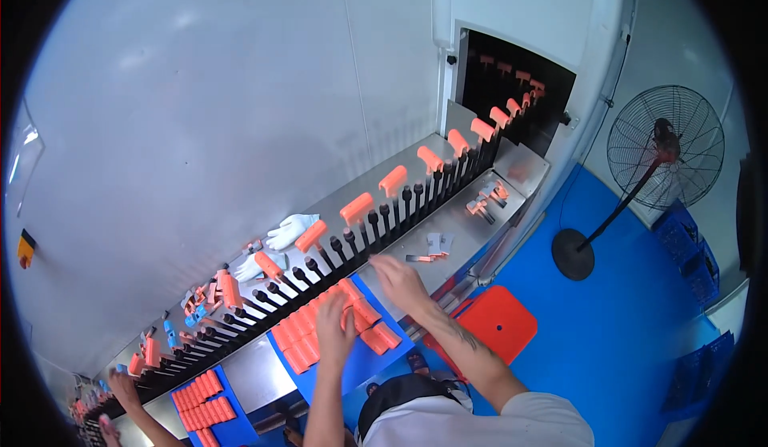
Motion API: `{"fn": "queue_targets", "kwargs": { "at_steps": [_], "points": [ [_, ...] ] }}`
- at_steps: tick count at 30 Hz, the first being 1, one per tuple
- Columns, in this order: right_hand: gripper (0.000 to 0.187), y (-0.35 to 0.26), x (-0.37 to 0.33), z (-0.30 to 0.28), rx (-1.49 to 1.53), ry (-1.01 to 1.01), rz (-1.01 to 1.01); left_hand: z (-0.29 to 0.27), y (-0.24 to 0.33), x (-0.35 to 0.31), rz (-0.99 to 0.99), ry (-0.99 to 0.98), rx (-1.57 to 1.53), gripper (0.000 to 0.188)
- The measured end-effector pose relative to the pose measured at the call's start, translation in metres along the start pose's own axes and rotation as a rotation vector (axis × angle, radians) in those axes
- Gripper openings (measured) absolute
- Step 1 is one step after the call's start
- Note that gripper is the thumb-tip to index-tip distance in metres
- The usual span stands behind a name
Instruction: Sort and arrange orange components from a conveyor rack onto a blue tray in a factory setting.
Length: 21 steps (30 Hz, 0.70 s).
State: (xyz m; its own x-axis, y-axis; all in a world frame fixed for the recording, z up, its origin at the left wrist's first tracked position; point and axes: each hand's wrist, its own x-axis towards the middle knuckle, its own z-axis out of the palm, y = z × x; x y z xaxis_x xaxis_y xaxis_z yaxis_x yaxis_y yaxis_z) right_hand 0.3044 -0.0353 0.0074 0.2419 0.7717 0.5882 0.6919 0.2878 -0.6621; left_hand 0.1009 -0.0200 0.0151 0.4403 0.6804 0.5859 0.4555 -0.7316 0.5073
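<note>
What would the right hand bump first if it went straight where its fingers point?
The right hand would probably bump the row of black posts, though its height above them is hard to judge.

Orange pieces (393, 180): dozens. Blue mats (364, 369): two. White gloves (294, 229): two. Red stool (516, 323): one. Fan (666, 139): one.

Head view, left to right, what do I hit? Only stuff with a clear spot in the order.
Yellow-and-black item on the wall → co-worker's hand → left blue mat bearing orange parts → left hand → right hand → red stool → standing fan.
</note>
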Motion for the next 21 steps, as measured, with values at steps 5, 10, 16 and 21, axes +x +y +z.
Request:
{"fn": "queue_targets", "kwargs": {
  "at_steps": [5,10,16,21],
  "points": [
    [0.031,-0.048,0.078,0.028,0.01,-0.006,0.161,-0.051,-0.025,0.096,-0.025,0.198,0.512,0.035],
    [0.027,-0.061,0.103,0.036,-0.304,-0.25,-0.016,-0.097,-0.04,0.101,-0.28,-0.13,0.517,0.021],
    [0.016,-0.1,0.124,0.061,-0.245,-0.342,-0.038,-0.14,-0.07,0.08,-0.423,-0.078,0.459,0.027],
    [0.02,-0.098,0.084,0.092,0.229,-0.183,0.203,-0.194,-0.07,0.016,-0.45,0.44,0.018,0.016]
  ]
}}
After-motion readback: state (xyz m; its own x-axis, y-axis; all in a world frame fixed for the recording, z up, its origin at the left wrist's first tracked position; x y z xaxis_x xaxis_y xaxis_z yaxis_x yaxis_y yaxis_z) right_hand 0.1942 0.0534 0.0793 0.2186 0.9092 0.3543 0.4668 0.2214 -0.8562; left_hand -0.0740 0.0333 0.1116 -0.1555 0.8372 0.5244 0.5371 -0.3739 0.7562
